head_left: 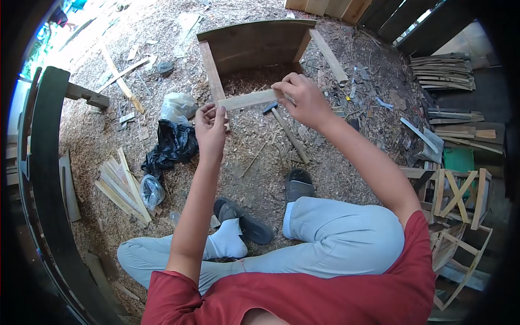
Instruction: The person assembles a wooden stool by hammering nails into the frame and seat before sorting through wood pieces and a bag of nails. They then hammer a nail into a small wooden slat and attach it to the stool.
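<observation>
Wooden slat (250, 99), pale, held level at frame centre: left hand (210, 129) pinches its left end, right hand (303, 99) grips its right end. Behind it, upper centre, an open three-sided wooden box (254, 46) on the ground, holding only sawdust. Left of centre, black plastic bag (174, 144) and clear bag (178, 106), contents hidden. Hammer (287, 132) lies below the slat on the sawdust floor (260, 168).

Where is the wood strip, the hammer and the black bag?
wood strip (250, 99), head view, middle of the strip between both hands.
hammer (290, 135), head view, on its wooden handle.
black bag (174, 143), head view, middle of the crumpled plastic.
</observation>
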Action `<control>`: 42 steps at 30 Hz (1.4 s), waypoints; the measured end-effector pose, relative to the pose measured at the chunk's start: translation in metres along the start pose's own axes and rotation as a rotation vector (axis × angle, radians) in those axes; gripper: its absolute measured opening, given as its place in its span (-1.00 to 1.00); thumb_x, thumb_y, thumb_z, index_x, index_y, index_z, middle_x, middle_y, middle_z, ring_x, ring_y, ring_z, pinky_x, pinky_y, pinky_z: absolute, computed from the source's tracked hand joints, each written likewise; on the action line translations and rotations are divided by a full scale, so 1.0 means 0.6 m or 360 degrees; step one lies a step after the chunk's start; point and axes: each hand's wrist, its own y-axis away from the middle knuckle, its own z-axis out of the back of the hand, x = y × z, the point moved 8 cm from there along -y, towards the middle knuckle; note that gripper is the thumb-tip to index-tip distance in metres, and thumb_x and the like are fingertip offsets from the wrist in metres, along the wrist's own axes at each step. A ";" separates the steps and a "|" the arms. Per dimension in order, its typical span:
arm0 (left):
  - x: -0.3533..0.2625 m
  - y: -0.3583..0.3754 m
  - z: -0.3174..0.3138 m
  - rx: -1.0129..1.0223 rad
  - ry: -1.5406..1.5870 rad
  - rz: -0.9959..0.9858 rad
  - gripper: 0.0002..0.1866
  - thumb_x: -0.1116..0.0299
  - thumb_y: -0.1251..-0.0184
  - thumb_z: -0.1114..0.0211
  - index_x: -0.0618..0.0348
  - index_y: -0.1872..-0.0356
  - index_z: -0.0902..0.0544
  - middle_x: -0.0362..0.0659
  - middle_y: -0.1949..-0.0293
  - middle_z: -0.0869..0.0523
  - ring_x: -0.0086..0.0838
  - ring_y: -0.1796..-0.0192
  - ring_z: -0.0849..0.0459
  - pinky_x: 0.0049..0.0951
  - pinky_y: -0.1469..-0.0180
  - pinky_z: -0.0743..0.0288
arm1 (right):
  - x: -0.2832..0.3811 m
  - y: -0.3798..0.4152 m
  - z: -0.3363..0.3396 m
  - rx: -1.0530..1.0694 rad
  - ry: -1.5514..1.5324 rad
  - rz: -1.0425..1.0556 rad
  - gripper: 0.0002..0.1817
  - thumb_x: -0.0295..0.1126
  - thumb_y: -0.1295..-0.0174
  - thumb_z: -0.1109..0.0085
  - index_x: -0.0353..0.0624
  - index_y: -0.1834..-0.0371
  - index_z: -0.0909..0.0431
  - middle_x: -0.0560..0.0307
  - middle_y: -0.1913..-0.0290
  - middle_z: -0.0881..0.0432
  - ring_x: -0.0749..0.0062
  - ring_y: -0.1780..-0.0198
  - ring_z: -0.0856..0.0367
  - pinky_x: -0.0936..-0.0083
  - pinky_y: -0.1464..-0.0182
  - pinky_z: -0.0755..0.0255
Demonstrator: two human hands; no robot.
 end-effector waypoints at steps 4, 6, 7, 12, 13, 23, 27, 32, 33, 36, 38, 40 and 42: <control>-0.020 -0.008 0.009 0.0021 -0.0218 -0.0189 -0.67 0.24 -0.68 -0.41 0.17 -0.25 -0.61 -0.24 0.01 -0.75 -0.66 0.11 -0.65 -0.60 0.14 -0.56 | 0.006 0.027 -0.011 -0.0023 -0.0065 -0.0090 -0.73 -0.39 -0.31 -0.50 -0.09 -0.06 -0.77 0.04 0.05 -0.67 0.00 -0.04 -0.71 0.09 -0.14 -0.60; -0.030 -0.008 0.011 0.0076 -0.0186 -0.0108 -0.71 0.29 -0.69 -0.41 0.19 -0.23 -0.66 -0.20 0.00 -0.78 -0.61 0.06 -0.69 -0.57 0.03 -0.60 | 0.006 0.040 -0.020 0.0025 -0.0235 -0.0123 -0.71 -0.38 -0.29 -0.52 -0.12 -0.05 -0.77 -0.01 0.05 -0.67 -0.02 -0.03 -0.71 0.07 -0.14 -0.61; -0.028 -0.013 0.014 0.0100 -0.0201 -0.0106 -0.72 0.27 -0.69 -0.40 0.18 -0.21 -0.68 -0.21 0.01 -0.79 -0.62 0.06 -0.69 -0.57 0.04 -0.60 | 0.002 0.047 -0.035 0.0102 -0.0296 -0.0135 -0.60 -0.37 -0.26 -0.57 -0.17 -0.15 -0.72 -0.01 -0.02 -0.70 -0.04 -0.03 -0.76 0.11 -0.11 -0.66; -0.029 -0.041 0.032 0.0278 -0.0355 -0.0098 -0.73 0.24 -0.71 -0.38 0.16 -0.21 -0.69 -0.28 0.00 -0.79 -0.64 0.08 -0.72 -0.57 0.07 -0.60 | 0.021 0.085 -0.083 0.0216 -0.0500 -0.0284 -0.54 -0.30 -0.26 -0.58 -0.19 -0.16 -0.66 -0.05 0.05 -0.71 -0.07 -0.03 -0.76 0.07 -0.10 -0.66; -0.030 -0.044 0.033 0.0294 -0.0370 -0.0078 -0.73 0.25 -0.71 -0.38 0.16 -0.23 -0.68 -0.29 0.01 -0.80 -0.64 0.09 -0.72 -0.56 0.06 -0.61 | 0.029 0.089 -0.086 0.0287 -0.0439 -0.0285 -0.55 -0.29 -0.26 -0.57 -0.19 -0.16 -0.66 -0.06 0.06 -0.71 -0.08 -0.03 -0.75 0.06 -0.09 -0.66; -0.003 -0.062 0.025 0.0221 0.0063 0.0335 -0.58 0.10 -0.70 -0.38 0.15 -0.32 -0.61 -0.22 -0.04 -0.70 -0.50 0.00 -0.76 -0.42 0.00 -0.69 | 0.029 0.100 -0.091 0.0202 -0.0550 -0.0424 -0.59 -0.41 -0.33 -0.41 -0.17 -0.23 -0.63 -0.15 0.05 -0.75 -0.17 0.00 -0.77 0.00 -0.07 -0.64; 0.003 -0.081 0.022 0.0382 -0.0062 0.0401 -0.64 0.16 -0.70 -0.38 0.11 -0.30 -0.61 -0.24 0.01 -0.73 -0.51 0.02 -0.77 -0.41 0.01 -0.70 | 0.017 0.106 -0.104 0.0262 -0.0689 -0.0521 -0.66 -0.46 -0.33 -0.37 -0.19 -0.16 -0.63 -0.20 0.09 -0.75 -0.19 0.04 -0.78 0.01 -0.06 -0.64; -0.005 -0.101 0.032 0.0569 -0.0197 0.0535 -0.69 0.18 -0.72 -0.34 0.12 -0.24 -0.59 -0.24 0.03 -0.77 -0.51 0.05 -0.79 -0.41 -0.01 -0.71 | 0.007 0.104 -0.118 0.0268 -0.0785 -0.0608 -0.67 -0.42 -0.32 -0.35 -0.22 -0.10 -0.57 -0.23 0.11 -0.75 -0.21 0.04 -0.78 0.00 -0.03 -0.63; -0.006 -0.105 0.035 0.0587 -0.0286 0.0559 -0.70 0.15 -0.76 -0.28 0.13 -0.21 -0.59 -0.23 0.02 -0.78 -0.51 0.06 -0.79 -0.40 -0.02 -0.72 | 0.007 0.099 -0.116 0.0231 -0.0812 -0.0615 -0.66 -0.39 -0.31 -0.35 -0.23 -0.10 -0.55 -0.24 0.10 -0.75 -0.22 0.05 -0.78 0.00 -0.03 -0.63; 0.011 -0.154 0.048 0.0607 -0.0199 0.0608 -0.61 0.05 -0.78 -0.20 0.14 -0.28 -0.65 -0.24 0.06 -0.78 -0.50 0.14 -0.78 -0.38 0.02 -0.71 | -0.010 0.093 -0.127 0.0264 -0.0903 -0.0876 -0.64 -0.32 -0.33 -0.31 -0.26 -0.09 -0.51 -0.25 0.12 -0.74 -0.23 0.06 -0.78 0.03 -0.02 -0.62; 0.026 -0.184 0.057 0.0536 -0.0240 0.0617 -0.57 0.00 -0.82 -0.09 0.16 -0.24 -0.67 -0.21 0.01 -0.80 -0.46 0.12 -0.79 -0.34 0.01 -0.71 | -0.018 0.076 -0.133 0.0205 -0.0920 -0.0874 -0.65 -0.27 -0.36 -0.32 -0.26 -0.06 -0.53 -0.23 0.16 -0.74 -0.18 0.11 -0.77 0.05 0.02 -0.61; 0.090 -0.235 0.093 0.0381 -0.0286 0.0744 -0.59 0.04 -0.80 -0.11 0.17 -0.24 -0.67 -0.20 0.00 -0.81 -0.47 0.12 -0.80 -0.38 0.03 -0.70 | -0.023 0.057 -0.137 0.0151 -0.0937 -0.0875 -0.65 -0.23 -0.39 -0.32 -0.27 -0.03 -0.54 -0.20 0.20 -0.73 -0.13 0.16 -0.77 0.07 0.06 -0.60; 0.146 -0.258 0.098 0.0443 -0.0584 0.0740 -0.60 0.07 -0.73 -0.20 0.17 -0.25 -0.69 -0.20 0.04 -0.84 -0.47 0.10 -0.83 -0.41 0.01 -0.70 | -0.026 0.028 -0.145 0.0281 -0.1035 -0.0912 -0.65 -0.14 -0.44 -0.34 -0.25 0.07 -0.57 -0.13 0.29 -0.71 0.02 0.27 -0.74 0.11 0.16 -0.56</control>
